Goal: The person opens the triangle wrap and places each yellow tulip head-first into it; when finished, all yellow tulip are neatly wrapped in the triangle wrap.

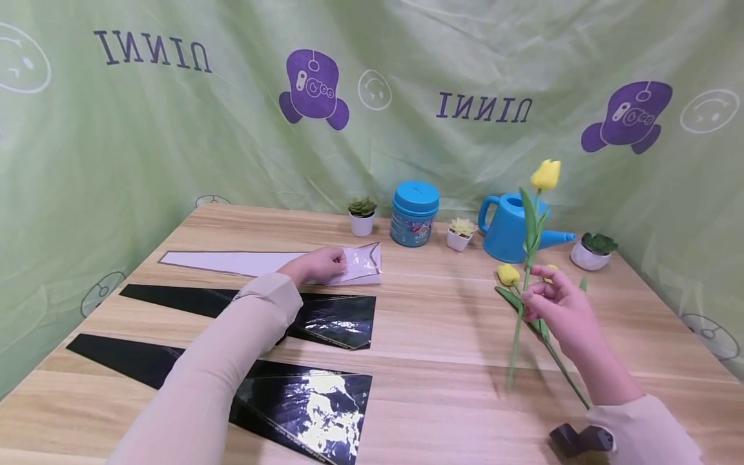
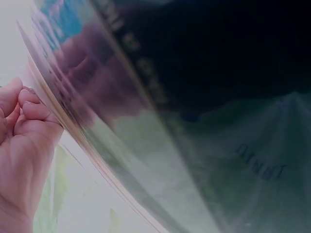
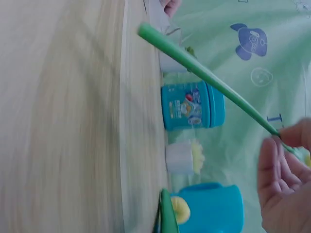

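Observation:
My right hand (image 1: 564, 313) pinches the green stem of an artificial yellow tulip (image 1: 546, 175), held upright above the table. In the right wrist view the bare stem (image 3: 209, 76) slants away from the thumb and fingertips. More yellow tulips (image 1: 508, 275) lie on the table behind that hand. At the far left, my left hand (image 1: 318, 265) pinches a white tapered flower sleeve (image 1: 227, 260) near its wide, clear-fronted end. Two black flower sleeves (image 1: 340, 316) (image 1: 302, 400) lie flat nearer to me, partly hidden by my left forearm.
Along the back stand a potted succulent (image 1: 361, 216), a blue lidded jar (image 1: 414, 216), a pale succulent (image 1: 461, 234), a blue watering can (image 1: 504, 229) and another succulent (image 1: 593, 252). A dark object (image 1: 572, 441) sits by my right sleeve. A green curtain (image 1: 244, 148) hangs behind.

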### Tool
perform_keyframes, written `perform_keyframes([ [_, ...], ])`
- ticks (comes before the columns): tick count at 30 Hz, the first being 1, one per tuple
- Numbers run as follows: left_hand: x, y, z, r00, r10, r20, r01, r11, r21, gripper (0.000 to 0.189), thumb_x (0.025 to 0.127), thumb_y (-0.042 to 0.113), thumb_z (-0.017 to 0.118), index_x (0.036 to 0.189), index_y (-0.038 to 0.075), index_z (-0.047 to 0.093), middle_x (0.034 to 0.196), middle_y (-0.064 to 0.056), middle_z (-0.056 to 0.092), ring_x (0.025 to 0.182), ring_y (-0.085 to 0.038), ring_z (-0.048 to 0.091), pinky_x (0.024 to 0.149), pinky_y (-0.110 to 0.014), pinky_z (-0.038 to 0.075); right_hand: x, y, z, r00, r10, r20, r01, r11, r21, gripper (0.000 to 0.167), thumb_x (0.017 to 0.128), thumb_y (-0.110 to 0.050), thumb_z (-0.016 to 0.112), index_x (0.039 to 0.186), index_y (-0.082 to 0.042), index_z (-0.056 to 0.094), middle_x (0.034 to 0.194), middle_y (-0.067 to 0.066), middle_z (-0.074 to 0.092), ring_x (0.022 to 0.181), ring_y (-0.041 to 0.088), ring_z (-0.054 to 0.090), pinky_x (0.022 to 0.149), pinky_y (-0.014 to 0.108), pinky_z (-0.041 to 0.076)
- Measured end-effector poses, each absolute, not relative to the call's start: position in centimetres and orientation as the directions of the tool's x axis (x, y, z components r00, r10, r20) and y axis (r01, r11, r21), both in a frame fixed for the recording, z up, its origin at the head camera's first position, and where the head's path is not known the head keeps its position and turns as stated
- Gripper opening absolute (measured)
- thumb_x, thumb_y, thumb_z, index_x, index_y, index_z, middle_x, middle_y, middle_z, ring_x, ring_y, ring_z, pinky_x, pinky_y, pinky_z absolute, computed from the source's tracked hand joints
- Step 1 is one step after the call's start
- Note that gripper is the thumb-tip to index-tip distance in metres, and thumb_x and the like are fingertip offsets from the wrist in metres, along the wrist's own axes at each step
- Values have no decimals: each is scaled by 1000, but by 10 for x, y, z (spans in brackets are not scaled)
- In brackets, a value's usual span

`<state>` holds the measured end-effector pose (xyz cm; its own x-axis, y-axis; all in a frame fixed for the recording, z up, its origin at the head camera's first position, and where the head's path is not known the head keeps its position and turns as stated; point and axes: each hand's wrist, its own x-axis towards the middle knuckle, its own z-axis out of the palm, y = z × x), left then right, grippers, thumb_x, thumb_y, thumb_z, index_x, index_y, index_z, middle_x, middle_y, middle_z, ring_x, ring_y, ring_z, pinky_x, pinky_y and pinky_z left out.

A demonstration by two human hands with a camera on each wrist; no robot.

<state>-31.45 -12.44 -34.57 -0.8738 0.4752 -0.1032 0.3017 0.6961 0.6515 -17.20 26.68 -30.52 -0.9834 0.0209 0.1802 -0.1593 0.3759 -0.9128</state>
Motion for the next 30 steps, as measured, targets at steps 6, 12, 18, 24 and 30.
perform_keyframes([
  [6, -315, -126, -344, -868, 474, -144, 269, 694, 668, 10, 88, 4, 47, 79, 6, 45, 72, -2, 41, 66, -15, 40, 61, -24, 34, -185, 244, -307, -953, 250, 172, -170, 29, -985, 32, 85, 4, 56, 107, -16, 45, 69, -7, 59, 58, 6, 56, 56, 17, 50],
  [12, -314, -128, -344, -871, 465, -161, 239, 685, 688, 12, 89, 4, 46, 78, 7, 43, 72, -2, 40, 65, -15, 40, 59, -24, 33, -204, 221, -309, -898, 421, 132, -202, -126, -971, 32, 86, 5, 53, 104, -16, 38, 68, -3, 57, 56, 7, 58, 56, 18, 51],
  [18, -312, -128, -343, -865, 475, -160, 251, 687, 682, 13, 91, 4, 44, 79, 7, 42, 73, -2, 39, 65, -15, 39, 59, -23, 33, -219, 205, -318, -875, 471, 109, -257, -263, -930, 33, 86, 7, 52, 101, -15, 34, 65, -2, 54, 54, 7, 60, 56, 18, 51],
  [24, -312, -128, -343, -850, 503, -160, 269, 674, 688, 14, 93, 5, 42, 79, 6, 41, 68, 0, 38, 61, -12, 38, 57, -21, 32, -244, 198, -343, -873, 472, 124, -290, -297, -910, 36, 83, 5, 57, 102, -13, 34, 66, -1, 57, 56, 8, 62, 59, 22, 53],
  [30, -312, -129, -343, -845, 506, -174, 239, 647, 724, 12, 93, 4, 42, 81, 5, 42, 66, 0, 38, 60, -12, 37, 56, -21, 31, -264, 183, -347, -871, 490, 44, -259, -381, -888, 38, 81, 7, 56, 105, -9, 32, 71, 5, 57, 56, 10, 63, 61, 24, 54],
])
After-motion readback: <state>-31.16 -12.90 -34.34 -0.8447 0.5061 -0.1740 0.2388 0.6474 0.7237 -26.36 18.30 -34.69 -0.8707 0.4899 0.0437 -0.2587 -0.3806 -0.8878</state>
